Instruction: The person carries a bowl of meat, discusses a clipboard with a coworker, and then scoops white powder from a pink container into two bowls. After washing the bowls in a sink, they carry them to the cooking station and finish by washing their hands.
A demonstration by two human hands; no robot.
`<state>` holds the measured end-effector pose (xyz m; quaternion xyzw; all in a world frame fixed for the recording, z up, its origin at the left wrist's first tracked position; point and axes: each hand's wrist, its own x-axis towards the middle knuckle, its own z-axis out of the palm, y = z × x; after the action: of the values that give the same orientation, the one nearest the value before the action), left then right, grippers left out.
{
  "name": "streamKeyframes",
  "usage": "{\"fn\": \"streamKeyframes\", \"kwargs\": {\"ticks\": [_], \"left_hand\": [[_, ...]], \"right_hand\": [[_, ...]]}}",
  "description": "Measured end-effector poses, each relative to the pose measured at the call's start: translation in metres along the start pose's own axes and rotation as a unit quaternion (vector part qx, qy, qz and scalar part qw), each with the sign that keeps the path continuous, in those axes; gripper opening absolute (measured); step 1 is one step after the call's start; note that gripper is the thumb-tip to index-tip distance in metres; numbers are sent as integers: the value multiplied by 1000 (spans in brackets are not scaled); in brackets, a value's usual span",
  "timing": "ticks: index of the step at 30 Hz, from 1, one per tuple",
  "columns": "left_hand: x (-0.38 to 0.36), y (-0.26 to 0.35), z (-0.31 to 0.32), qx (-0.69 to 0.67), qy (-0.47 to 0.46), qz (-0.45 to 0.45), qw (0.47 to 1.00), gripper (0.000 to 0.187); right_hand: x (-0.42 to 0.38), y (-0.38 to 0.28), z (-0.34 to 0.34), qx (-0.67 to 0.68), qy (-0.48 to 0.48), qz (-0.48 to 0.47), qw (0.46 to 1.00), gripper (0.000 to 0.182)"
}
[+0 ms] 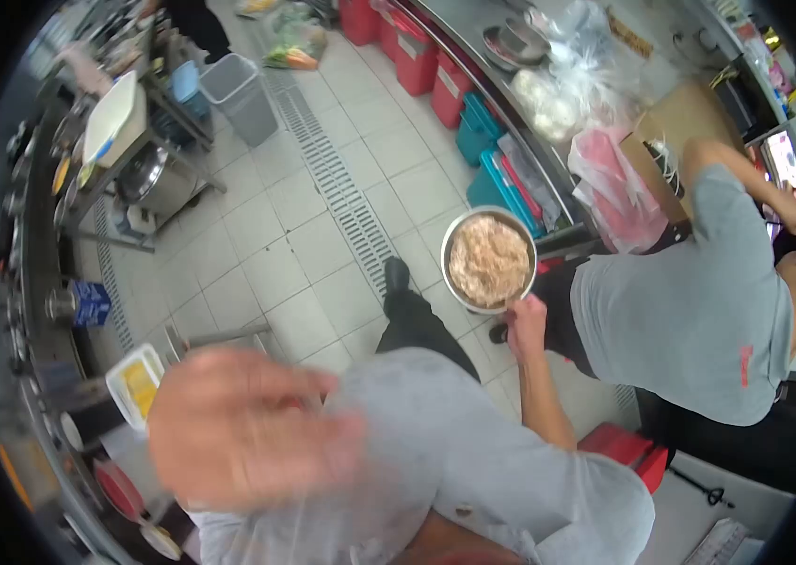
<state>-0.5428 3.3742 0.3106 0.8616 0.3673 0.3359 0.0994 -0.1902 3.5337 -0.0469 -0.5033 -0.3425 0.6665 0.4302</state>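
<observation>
My right hand [528, 320] is closed on the near rim of a round metal bowl [446, 267]. Pale pinkish minced meat [489, 261] fills the bowl, which hangs out to my right above the floor. My left hand [247, 428] is raised close to the camera and badly smeared by motion, so I cannot tell how its fingers are set. Behind it in this view lies a white tray with yellow contents [137, 384].
A co-worker in a grey shirt [680, 292] stands at the right by a counter with plastic bags [572, 80]. Teal bins [480, 132] and red bins [414, 61] sit beneath it. A floor drain [341, 193] crosses the tiles; a grey bin [245, 104] stands at the far left.
</observation>
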Motion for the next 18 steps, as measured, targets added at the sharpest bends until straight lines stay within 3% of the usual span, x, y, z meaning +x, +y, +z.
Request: {"fn": "streamKeyframes", "kwargs": {"ticks": [2,4,7,10,15,18], "left_hand": [[-10,-101,16,-137,42,-219,965,35],[-24,-187,33,-143,64,-329,931,33],[-38,-262,40,-227,139,-461,847,35],[-42,-312,21,-234,231,-524,785,36],[-36,-443,-36,-130,232,-532,804,35],[-44,-542,-66,-151,244,-541,790,34]], "right_hand": [[58,-9,42,8,31,2,1000,16],[127,-21,73,2,35,14,999,17],[218,-57,126,-35,22,15,999,20],[280,-82,186,-6,15,0,1000,22],[419,-102,273,-13,-9,0,1000,21],[483,-104,319,-27,-4,5,1000,22]]}}
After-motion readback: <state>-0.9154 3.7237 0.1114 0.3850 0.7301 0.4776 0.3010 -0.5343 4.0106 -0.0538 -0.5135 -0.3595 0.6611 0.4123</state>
